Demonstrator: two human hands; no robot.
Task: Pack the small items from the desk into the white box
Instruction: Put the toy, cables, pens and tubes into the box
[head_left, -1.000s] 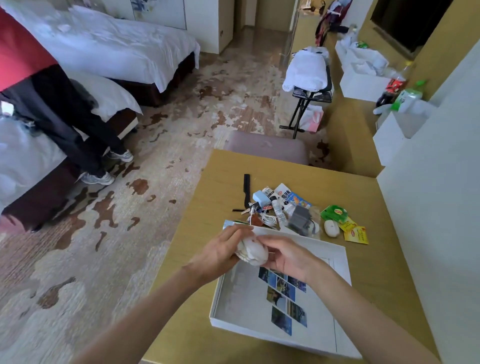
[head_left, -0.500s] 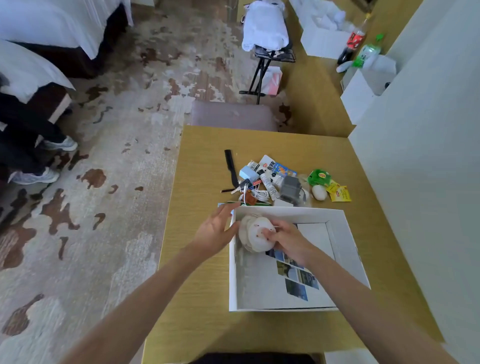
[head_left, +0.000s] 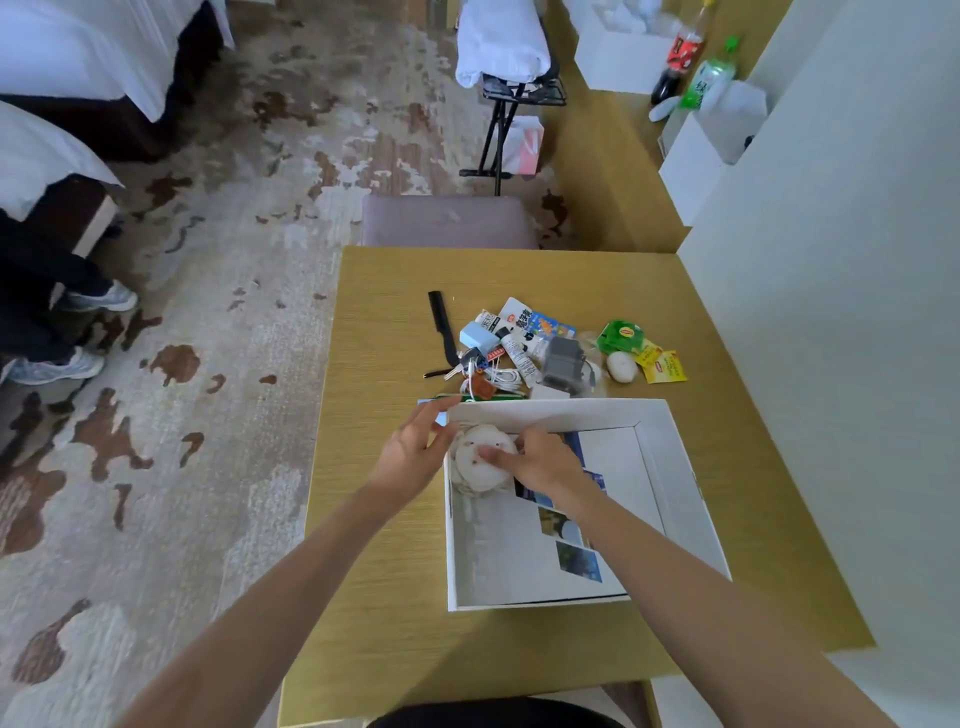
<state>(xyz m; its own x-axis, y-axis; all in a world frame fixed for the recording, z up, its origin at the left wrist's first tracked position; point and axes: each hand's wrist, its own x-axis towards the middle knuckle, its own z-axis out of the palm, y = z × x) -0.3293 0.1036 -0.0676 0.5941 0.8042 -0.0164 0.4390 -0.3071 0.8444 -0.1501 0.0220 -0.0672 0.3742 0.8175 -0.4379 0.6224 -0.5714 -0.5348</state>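
The table (head_left: 395, 571) is filling far more of the view than a second ago, when the beds and floor were taking up most of it. The white box (head_left: 675, 467) is lying open on it in front of you, and it is sitting squarer to you than it was then. The strip of photographs (head_left: 563, 525) is still lying on the box's floor.

Your left hand (head_left: 410, 452) is resting just outside the box's left wall, near its far left corner. Its fingers are straight, slightly apart and holding nothing. A second ago it was cupping the round white bundle (head_left: 478, 467) together with your right hand, above the box's far edge.

Your right hand (head_left: 540, 462) is reaching into the box. Its fingers are bending over the bundle with the thumb on its top face, clamped on it. The bundle is now sitting low in the box's far left corner, against the left wall. You cannot tell whether it is touching the box's floor yet.

Just beyond the box's far wall, the small items are lying as they were:
- The black comb (head_left: 441, 322) is lying past the far left corner.
- The grey adapter (head_left: 563, 361) is sitting just behind the middle of the far wall.
- The green packet (head_left: 621, 335), the yellow sachets (head_left: 665, 366) and the white oval piece (head_left: 622, 366) are grouped beyond the far right corner.
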